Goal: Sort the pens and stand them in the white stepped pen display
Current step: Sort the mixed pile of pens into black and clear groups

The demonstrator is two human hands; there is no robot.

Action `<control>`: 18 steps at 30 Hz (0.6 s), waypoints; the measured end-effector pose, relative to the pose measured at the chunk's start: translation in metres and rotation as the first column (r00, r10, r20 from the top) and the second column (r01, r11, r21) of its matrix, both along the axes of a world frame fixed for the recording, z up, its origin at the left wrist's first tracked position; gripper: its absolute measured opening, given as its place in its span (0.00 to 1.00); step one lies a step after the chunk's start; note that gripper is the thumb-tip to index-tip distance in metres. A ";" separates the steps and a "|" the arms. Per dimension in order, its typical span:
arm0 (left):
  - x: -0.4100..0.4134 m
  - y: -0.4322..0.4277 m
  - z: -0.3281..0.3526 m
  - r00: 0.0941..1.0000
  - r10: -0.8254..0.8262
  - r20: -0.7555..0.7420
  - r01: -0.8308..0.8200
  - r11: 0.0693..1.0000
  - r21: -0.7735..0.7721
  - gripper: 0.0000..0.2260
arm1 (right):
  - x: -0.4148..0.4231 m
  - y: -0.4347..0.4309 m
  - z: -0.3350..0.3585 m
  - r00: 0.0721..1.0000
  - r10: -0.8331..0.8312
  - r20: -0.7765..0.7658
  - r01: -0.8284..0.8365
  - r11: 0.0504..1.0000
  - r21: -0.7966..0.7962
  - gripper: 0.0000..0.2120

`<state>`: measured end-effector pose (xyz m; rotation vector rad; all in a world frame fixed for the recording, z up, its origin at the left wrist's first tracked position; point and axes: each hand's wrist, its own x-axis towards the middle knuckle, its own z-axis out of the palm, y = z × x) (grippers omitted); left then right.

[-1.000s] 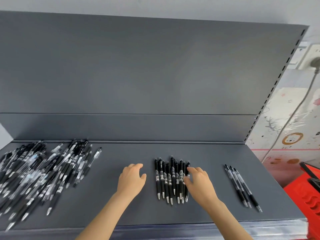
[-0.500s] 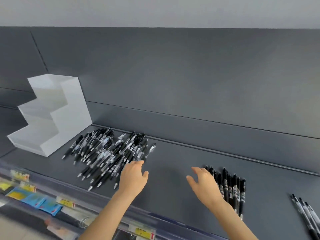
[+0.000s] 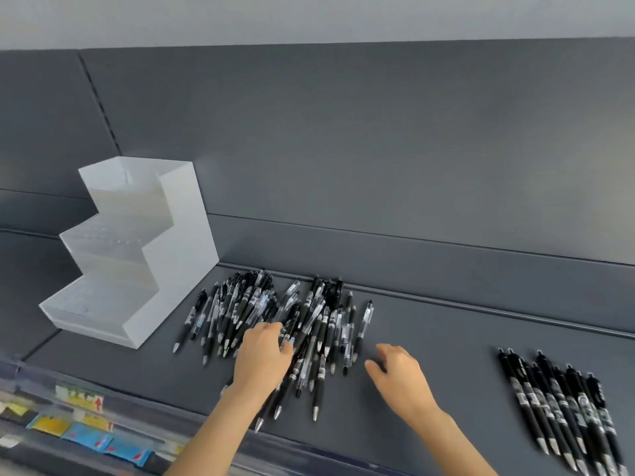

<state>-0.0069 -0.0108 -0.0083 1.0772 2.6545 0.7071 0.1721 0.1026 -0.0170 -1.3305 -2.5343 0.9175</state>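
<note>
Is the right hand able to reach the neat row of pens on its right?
Probably yes: the right hand is open, and only bare shelf lies between it and the row of pens.

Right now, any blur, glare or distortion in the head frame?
Head view: motion blur smears the sorted row of black pens at right and softens the loose pen pile, print unreadable. Head view: light is flat, no glare, no hard shadows around the white stepped display. Head view: wide-angle lens bows the shelf lines near the edges.
</note>
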 end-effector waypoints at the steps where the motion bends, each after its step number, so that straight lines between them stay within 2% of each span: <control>1: -0.004 0.002 -0.001 1.000 -0.014 0.005 0.014 1.000 0.003 0.18 | -0.005 0.000 -0.003 1.000 -0.020 0.000 0.020 1.000 0.018 0.12; 3: -0.009 0.007 -0.004 0.999 -0.046 0.023 0.046 0.999 0.018 0.20 | -0.012 0.002 -0.005 0.999 -0.036 0.026 0.034 0.998 0.049 0.20; 8: -0.015 0.023 -0.005 0.993 -0.112 0.028 0.112 0.994 0.006 0.20 | -0.032 0.010 -0.006 0.995 -0.086 0.046 0.084 0.995 0.048 0.17; 11: -0.013 0.034 -0.001 0.991 -0.132 -0.001 0.131 0.986 -0.105 0.19 | -0.047 0.013 -0.001 0.993 -0.102 0.058 0.101 0.995 0.011 0.12; 14: -0.011 0.043 0.001 0.983 -0.146 -0.113 0.106 0.947 -0.302 0.26 | -0.063 0.015 -0.002 0.988 -0.083 0.129 0.080 0.996 0.025 0.11; 16: -0.011 0.048 0.001 0.981 -0.147 -0.125 0.095 0.932 -0.350 0.30 | -0.070 0.015 -0.003 0.982 -0.077 0.174 0.073 0.997 0.028 0.14; 18: -0.012 0.052 0.002 0.986 -0.145 -0.078 0.110 0.934 -0.340 0.26 | -0.075 0.016 -0.002 0.973 -0.083 0.215 0.082 0.997 0.012 0.14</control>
